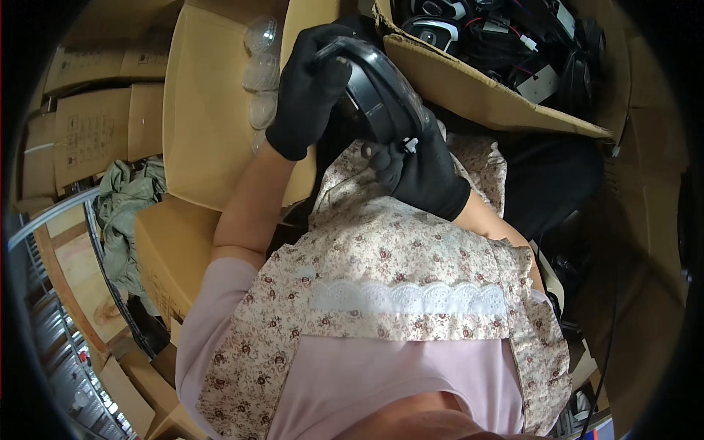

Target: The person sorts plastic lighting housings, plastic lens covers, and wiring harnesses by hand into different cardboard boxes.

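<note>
A rounded black lamp (378, 92) with a glossy rim is held up in front of me between both hands. My left hand (304, 95), in a black glove, is closed over its upper left edge. The gloved right hand (427, 176) grips its lower right side from below. A small white connector (411, 145) shows at the lamp's lower edge, beside the right fingers. Part of the lamp's inner side is hidden by the left fingers.
At the left stands an open cardboard box (202, 95) with several clear domed covers (260, 72). Another open box (484, 84) at the upper right holds black lamps, wires and connectors (526, 42). Stacked cartons (92, 136), green cloth (126, 220) and a metal rail (55, 214) lie further left.
</note>
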`<action>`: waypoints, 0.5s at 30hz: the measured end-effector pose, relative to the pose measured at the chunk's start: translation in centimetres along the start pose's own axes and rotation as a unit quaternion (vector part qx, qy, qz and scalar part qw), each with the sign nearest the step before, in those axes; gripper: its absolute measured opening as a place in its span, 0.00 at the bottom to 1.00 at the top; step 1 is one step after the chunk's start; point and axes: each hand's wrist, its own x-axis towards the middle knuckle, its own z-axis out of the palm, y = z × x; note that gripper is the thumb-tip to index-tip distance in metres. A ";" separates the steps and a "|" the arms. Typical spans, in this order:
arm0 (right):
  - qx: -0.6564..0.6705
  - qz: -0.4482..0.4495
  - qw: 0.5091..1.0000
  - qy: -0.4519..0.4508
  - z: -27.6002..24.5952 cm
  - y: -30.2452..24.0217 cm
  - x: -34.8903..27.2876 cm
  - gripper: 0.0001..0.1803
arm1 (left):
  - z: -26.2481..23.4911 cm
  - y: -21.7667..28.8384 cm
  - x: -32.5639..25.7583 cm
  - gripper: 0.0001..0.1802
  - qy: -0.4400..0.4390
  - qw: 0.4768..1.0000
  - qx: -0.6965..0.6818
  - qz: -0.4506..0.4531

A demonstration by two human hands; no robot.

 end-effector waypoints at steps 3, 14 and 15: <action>0.031 0.078 0.996 -0.041 -0.3 0.1 0.1 0.35 | 0.2 -0.6 0.4 0.23 0.015 1.000 -0.021 -0.009; 0.003 -0.127 0.988 -0.082 1.7 -0.5 0.4 0.29 | 1.4 0.5 1.4 0.31 0.076 0.996 -0.033 -0.025; -0.002 -0.126 0.988 -0.088 0.7 -0.8 0.8 0.29 | 2.7 0.4 0.7 0.36 0.080 0.993 -0.082 -0.023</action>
